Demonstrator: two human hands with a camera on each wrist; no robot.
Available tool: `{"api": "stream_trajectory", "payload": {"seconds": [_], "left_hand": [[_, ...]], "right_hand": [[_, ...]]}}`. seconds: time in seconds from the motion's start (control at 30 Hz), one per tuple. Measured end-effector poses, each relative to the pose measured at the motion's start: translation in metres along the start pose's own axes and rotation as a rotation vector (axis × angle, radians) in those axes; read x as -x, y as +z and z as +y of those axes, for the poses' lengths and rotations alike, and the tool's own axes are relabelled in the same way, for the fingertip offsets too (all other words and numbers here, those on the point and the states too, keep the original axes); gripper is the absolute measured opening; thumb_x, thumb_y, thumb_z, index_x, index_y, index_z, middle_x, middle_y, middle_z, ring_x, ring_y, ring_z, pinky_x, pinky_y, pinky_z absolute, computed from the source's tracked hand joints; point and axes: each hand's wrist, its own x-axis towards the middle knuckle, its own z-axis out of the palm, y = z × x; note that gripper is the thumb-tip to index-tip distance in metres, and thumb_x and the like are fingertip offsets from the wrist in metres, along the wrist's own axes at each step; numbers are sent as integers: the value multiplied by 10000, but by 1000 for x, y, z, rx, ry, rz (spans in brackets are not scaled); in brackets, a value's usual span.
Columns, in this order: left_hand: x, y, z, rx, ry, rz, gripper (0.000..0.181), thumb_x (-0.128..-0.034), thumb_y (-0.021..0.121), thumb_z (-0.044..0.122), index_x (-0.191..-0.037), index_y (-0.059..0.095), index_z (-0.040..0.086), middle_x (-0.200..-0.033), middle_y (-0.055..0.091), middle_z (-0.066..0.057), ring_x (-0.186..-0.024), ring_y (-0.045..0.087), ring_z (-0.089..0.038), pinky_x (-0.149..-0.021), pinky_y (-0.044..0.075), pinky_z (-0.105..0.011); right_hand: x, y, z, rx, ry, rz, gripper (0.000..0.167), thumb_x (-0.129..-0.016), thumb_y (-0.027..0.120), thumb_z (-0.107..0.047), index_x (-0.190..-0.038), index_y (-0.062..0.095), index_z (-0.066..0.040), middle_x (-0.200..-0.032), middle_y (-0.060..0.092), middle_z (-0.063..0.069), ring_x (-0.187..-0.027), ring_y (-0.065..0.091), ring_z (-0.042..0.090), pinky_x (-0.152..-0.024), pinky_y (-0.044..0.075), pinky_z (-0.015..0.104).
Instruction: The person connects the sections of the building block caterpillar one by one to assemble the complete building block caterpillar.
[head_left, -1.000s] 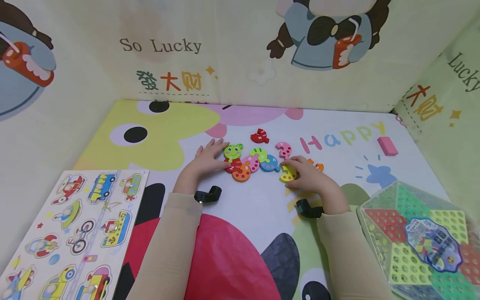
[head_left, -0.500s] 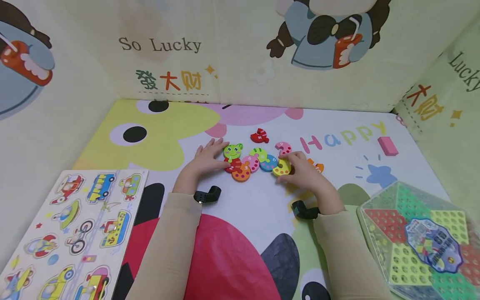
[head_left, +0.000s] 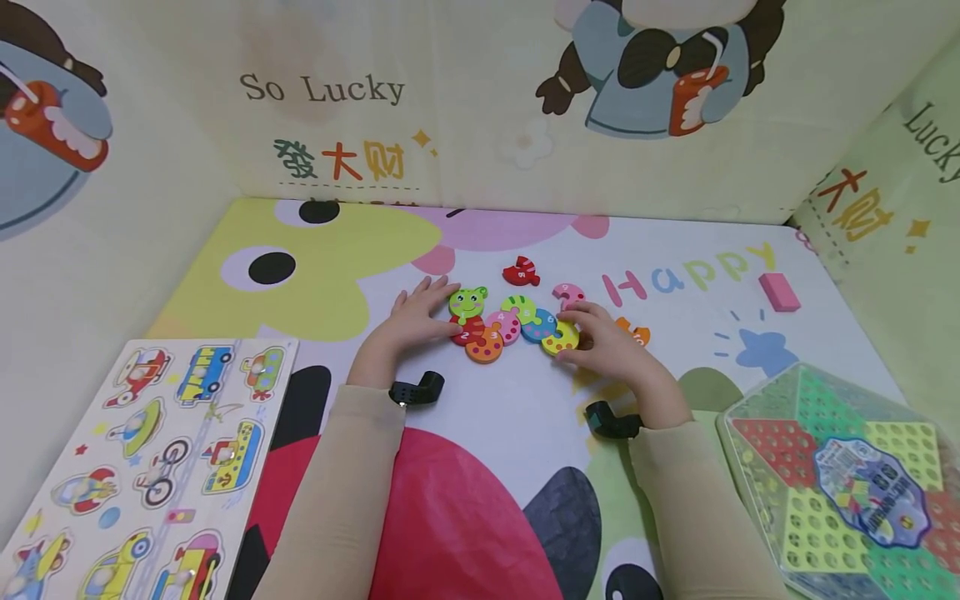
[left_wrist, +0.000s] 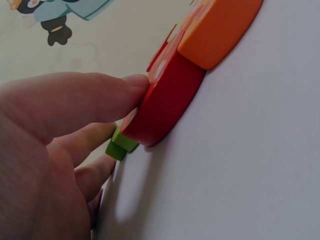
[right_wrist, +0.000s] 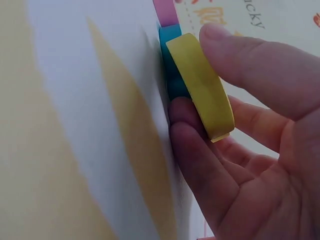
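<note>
A row of numbered wooden caterpillar puzzle pieces lies mid-table, starting from a green smiling head piece (head_left: 468,302). My left hand (head_left: 411,321) rests beside it, fingers extended at the head and thumb touching the red piece (head_left: 465,332); the left wrist view shows the thumb tip against the red piece (left_wrist: 170,100). The orange piece (head_left: 483,344), pink piece (head_left: 510,329) and light green piece (head_left: 519,305) follow. My right hand (head_left: 615,342) pinches the yellow piece (head_left: 558,340) against the blue piece (head_left: 537,327). In the right wrist view, the yellow piece (right_wrist: 202,85) is tilted and partly overlaps the blue one.
A red piece (head_left: 521,272) lies behind the row, a pink curved piece (head_left: 567,293) and an orange piece (head_left: 633,332) near my right hand. A pink block (head_left: 779,292) sits at right. A vehicle puzzle board (head_left: 150,467) lies left, a clear hexagonal box (head_left: 832,500) right.
My right hand has moved left with the yellow piece, from a gap away to the blue piece's right end. The left hand stays in place.
</note>
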Motion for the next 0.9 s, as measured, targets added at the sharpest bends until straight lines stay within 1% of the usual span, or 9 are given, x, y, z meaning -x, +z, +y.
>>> {"api": "stream_trajectory", "payload": {"seconds": [0.17,0.37,0.47,0.6,0.73,0.83,0.9], "left_hand": [[-1,1,1,4,6,-5,748,-778,629,371,-1429,280,257,-1537,126,42,-1423,-21,-200,-1121,-66,-505],[-1,1,2,7,-1,-4,747,-776,630,376,-1428,283,263,-1536,125,51,-1423,-25,-190,-1122,-75,-497],[-1,1,1,6,-3,-5,747,-776,629,377,-1428,283,262,-1537,121,49,-1423,-26,-192,-1121,-77,-499],[-2,1,0,3,-5,-5,749,-774,630,379,-1428,282,264,-1537,117,50,-1423,-26,-193,-1121,-74,-500],[-1,0,-1,6,-5,-4,751,-775,632,380,-1428,279,267,-1537,119,51,-1423,-28,-193,-1121,-74,-501],[-1,0,-1,12,-2,-2,750,-774,632,377,-1428,281,268,-1537,122,47,-1423,-29,-193,-1121,-73,-503],[-1,0,-2,14,-1,-2,750,-772,632,378,-1427,283,270,-1537,124,44,-1423,-27,-192,-1121,-70,-504]], "right_hand": [[1,0,6,-22,-3,1,602,-800,676,-270,-1340,437,-151,-1386,305,85,-1012,464,223,-827,507,352],[2,-2,16,-104,-44,-10,567,-810,669,-229,-1325,450,-137,-1321,344,78,-950,479,214,-776,491,269],[1,-4,19,-135,-44,-15,569,-811,669,-223,-1328,446,-138,-1324,359,69,-927,498,204,-760,489,233],[1,-4,20,-168,-22,-27,575,-815,667,-229,-1333,431,-143,-1315,377,69,-906,504,206,-755,481,244],[0,-4,20,-183,-8,-38,593,-818,664,-230,-1343,400,-159,-1212,432,86,-879,499,219,-743,470,275],[0,-5,18,-182,-3,-40,610,-817,664,-233,-1354,381,-166,-1135,455,96,-860,503,222,-733,472,272],[0,-5,18,-186,-5,-39,610,-817,664,-226,-1353,381,-163,-1133,455,95,-859,505,223,-733,473,271]]}}
